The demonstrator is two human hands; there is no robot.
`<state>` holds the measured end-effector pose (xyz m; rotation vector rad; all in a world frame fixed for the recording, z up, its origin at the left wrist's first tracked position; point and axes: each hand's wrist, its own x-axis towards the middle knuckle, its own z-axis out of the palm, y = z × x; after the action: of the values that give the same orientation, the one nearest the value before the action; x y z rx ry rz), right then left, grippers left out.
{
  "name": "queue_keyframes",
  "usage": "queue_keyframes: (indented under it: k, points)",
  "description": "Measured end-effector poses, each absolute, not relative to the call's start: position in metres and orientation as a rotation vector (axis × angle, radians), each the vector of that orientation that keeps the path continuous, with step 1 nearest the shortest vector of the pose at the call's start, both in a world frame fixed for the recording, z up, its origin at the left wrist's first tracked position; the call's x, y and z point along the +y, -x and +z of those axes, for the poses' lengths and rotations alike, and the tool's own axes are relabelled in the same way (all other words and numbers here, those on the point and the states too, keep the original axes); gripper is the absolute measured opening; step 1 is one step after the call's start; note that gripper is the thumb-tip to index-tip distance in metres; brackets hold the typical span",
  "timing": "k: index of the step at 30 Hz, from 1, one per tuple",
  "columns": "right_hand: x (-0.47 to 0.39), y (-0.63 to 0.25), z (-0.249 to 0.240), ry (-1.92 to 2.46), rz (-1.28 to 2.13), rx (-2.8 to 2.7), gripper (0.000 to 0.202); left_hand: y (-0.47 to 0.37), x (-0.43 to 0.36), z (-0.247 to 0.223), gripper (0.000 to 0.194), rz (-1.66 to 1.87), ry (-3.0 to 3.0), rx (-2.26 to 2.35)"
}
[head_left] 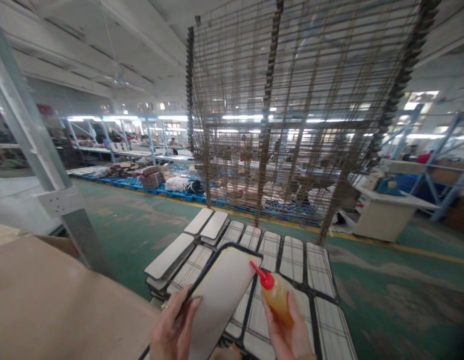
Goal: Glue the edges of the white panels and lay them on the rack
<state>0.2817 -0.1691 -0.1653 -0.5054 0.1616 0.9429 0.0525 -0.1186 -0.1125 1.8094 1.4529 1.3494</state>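
My left hand (pixel 175 320) grips the left edge of a pale panel (pixel 220 295) with rounded corners and a dark border, thumb on its face. A yellowish line runs along part of the panel's rim. In my right hand (pixel 288 325) is a squeeze bottle (pixel 279 297) of amber liquid with a red cap and nozzle. The nozzle tip points at the panel's upper right corner, close to or touching it. Beneath both hands, similar panels (pixel 269 250) lie in rows on a wire rack, whose thin bars cross some of them.
A tall, hinged-looking stack of wire racks (pixel 292 110) rises just behind the panels. To the left stand a metal post (pixel 44 150) with a socket box and a brown board surface (pixel 67 295). Blue pallets (pixel 179 192) with piled goods and a machine table (pixel 389 205) are farther back.
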Motion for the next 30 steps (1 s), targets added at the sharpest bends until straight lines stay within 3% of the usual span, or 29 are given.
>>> queue_keyframes:
  k: [16, 22, 30]
  points:
    - [-0.171, -0.271, -0.132, 0.475, 0.948, 0.175, 0.032, -0.061, -0.129, -0.129, 0.031, 1.390, -1.724, 1.424]
    - [-0.207, -0.273, -0.103, 0.631, 1.031, 0.065, 0.045, -0.076, -0.112, -0.098, 0.031, 1.355, -1.525, 1.366]
    - [-0.193, -0.283, -0.095, 0.983, 0.211, -0.454, 0.073, -0.092, -0.072, -0.076, 0.039, 1.181, -1.254, 0.980]
